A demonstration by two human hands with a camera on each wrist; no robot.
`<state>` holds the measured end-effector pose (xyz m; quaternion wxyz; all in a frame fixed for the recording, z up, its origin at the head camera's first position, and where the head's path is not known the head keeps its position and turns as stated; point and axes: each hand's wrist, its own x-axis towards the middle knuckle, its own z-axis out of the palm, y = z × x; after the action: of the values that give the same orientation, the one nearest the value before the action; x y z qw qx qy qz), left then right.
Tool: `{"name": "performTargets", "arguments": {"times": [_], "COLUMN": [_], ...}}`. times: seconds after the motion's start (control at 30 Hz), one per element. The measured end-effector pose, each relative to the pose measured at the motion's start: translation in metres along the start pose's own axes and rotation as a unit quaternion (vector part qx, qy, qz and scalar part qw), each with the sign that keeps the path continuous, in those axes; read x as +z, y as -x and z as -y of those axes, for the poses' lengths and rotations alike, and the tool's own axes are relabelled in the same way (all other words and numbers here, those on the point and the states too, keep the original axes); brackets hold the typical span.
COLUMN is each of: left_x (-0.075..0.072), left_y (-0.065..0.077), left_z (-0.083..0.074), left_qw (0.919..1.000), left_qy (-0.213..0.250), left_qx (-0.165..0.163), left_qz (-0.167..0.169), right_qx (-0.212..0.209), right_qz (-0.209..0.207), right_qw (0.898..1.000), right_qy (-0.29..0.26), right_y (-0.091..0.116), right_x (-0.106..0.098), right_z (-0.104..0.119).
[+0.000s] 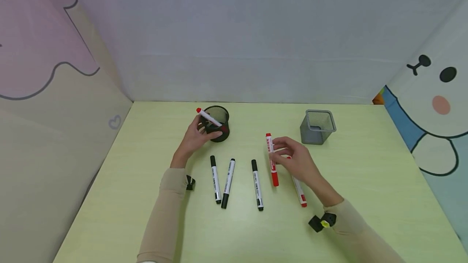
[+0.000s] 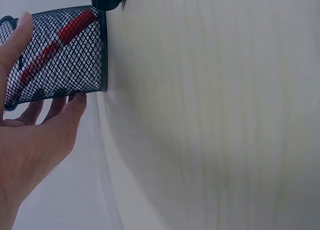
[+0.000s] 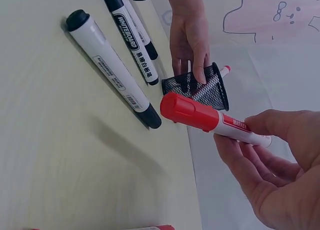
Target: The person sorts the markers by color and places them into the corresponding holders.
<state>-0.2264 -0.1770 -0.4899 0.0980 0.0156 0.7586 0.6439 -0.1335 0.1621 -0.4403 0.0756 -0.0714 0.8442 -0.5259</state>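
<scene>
My left hand (image 1: 193, 137) grips a round black mesh pen cup (image 1: 225, 130) at the back of the table, thumb on one side and fingers on the other. One red-ended whiteboard marker (image 1: 209, 117) leans inside it, its red part visible through the mesh in the left wrist view. Between thumb and fingertips, my right hand (image 1: 295, 160) pinches a red marker (image 3: 195, 115) above the table, its red cap end pointing down toward me. Another red marker (image 1: 300, 193) lies beneath the right hand, partly hidden by it.
Three black-capped whiteboard markers (image 1: 215, 180) lie between the hands, two close together and one (image 1: 257, 186) farther right. A square grey mesh pen cup (image 1: 317, 134) stands at the back right. A pale cloth wall (image 1: 256, 39) rises behind the table's far edge.
</scene>
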Motion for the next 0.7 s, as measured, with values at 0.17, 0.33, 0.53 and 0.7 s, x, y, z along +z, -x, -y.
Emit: {"name": "performTargets", "arguments": {"times": [0.17, 0.33, 0.53, 0.7], "left_x": [0.000, 0.001, 0.001, 0.000], "left_y": [0.000, 0.000, 0.001, 0.001], "left_z": [0.000, -0.001, -0.001, -0.001], "left_qw": [1.0000, 1.0000, 1.0000, 1.0000], "left_qy": [-0.003, -0.004, 0.001, 0.000], "left_qx": [0.002, 0.005, 0.006, 0.002], "left_qz": [-0.003, -0.005, -0.002, -0.001], "right_qx": [-0.009, -0.019, -0.027, -0.015], "right_qz": [-0.005, -0.013, -0.023, -0.028], "right_qw": [1.000, 0.999, 0.998, 0.996], "right_qy": [-0.017, -0.033, -0.048, -0.079], "right_y": [-0.011, -0.020, -0.030, -0.038], "right_x": [0.000, 0.000, 0.001, 0.003], "right_z": [0.002, 0.009, 0.016, 0.021]}}
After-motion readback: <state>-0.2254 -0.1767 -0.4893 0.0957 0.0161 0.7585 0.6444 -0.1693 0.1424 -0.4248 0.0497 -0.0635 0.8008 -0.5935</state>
